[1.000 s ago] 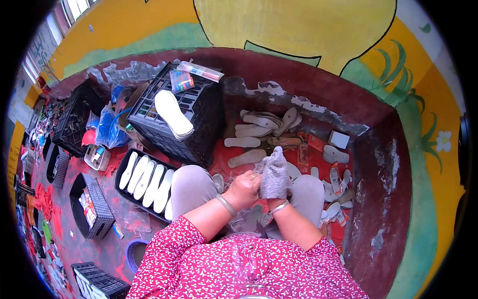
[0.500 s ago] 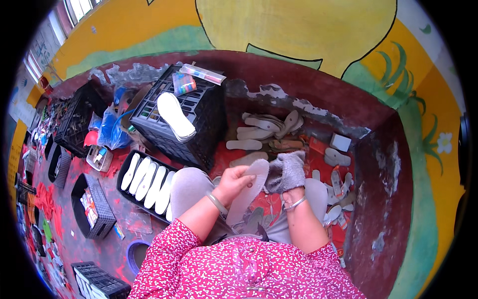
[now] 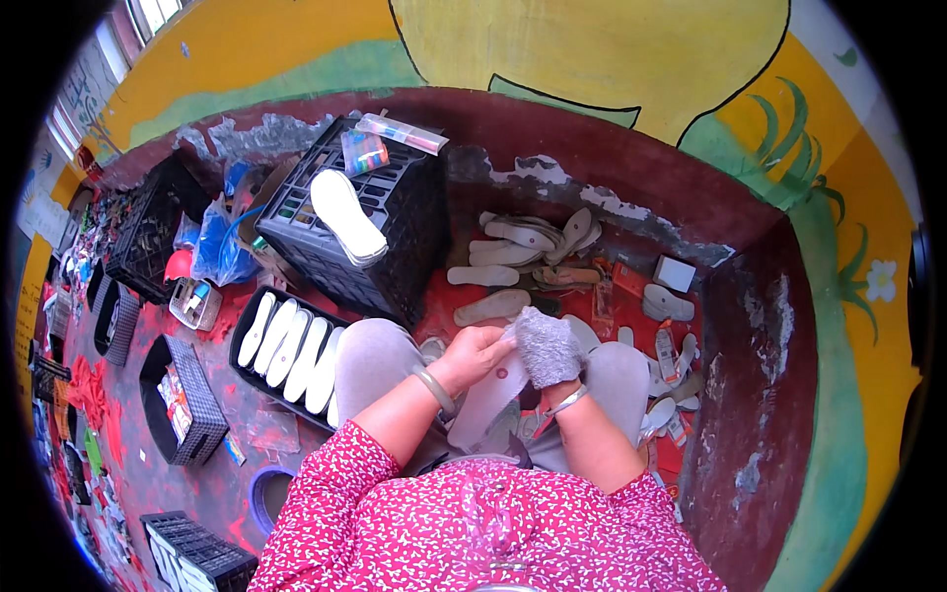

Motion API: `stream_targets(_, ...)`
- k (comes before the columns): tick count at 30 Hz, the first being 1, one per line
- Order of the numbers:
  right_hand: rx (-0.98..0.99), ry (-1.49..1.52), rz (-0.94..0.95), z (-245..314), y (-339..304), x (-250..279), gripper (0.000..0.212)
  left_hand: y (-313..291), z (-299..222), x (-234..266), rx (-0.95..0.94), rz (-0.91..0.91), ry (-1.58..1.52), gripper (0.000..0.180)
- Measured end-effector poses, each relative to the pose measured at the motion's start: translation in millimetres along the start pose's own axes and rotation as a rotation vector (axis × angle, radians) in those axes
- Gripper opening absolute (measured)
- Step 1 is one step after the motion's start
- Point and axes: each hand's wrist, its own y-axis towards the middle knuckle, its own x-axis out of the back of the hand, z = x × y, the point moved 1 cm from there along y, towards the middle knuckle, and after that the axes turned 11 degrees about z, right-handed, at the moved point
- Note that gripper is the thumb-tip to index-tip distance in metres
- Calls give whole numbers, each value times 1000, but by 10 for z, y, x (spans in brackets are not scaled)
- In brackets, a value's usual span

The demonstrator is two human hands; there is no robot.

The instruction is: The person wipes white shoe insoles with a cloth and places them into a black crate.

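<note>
the left hand [image 3: 470, 359] pinches the upper part of a pale insole [image 3: 483, 407], while the right hand [image 3: 554, 363], covered in fuzzy gray cloth [image 3: 543, 337], overlaps its tip. to the left, white insoles [image 3: 286, 347] sit lined up in a black bin [image 3: 254, 380] near a black crate [image 3: 409, 242].

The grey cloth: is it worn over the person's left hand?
No, the grey cloth covers the right hand, while the uncovered left hand holds a pale insole.

You wore a white-patterned pink top [image 3: 464, 533] at six o'clock, grey trousers [image 3: 375, 365], bangles [image 3: 435, 392] and a grey mitt [image 3: 549, 347] at four.
</note>
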Motion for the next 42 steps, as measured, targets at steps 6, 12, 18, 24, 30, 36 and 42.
stream_targets(6, 38, 112, -314, -66, -7, -145, 15, 37, 36, -10, -61, -8, 18, 25)
stream_targets(12, -231, 149, -81, -9, -8, -17, 13, 21, 65, -24, -58, -48, 14, 24)
stream_targets(18, -197, -81, 87, -605, 226, -585, 13, -95, -151, 156, -54, -170, -439, 24)
stream_targets(24, -122, 2044, -74, -144, 314, -912, 23, 44, 63, 14, -71, -154, -179, 19)
stream_targets(30, 123, 846, -196, 112, 135, -372, 23, 99, 176, -28, -67, -239, -201, 21)
stream_targets(36, 16, 391, -102, 70, 280, -513, 21, 88, 170, -29, -125, -304, -269, 19)
stream_targets(42, 207, 585, -319, 163, 135, -346, 21, 60, 163, -11, -158, -293, -258, 19)
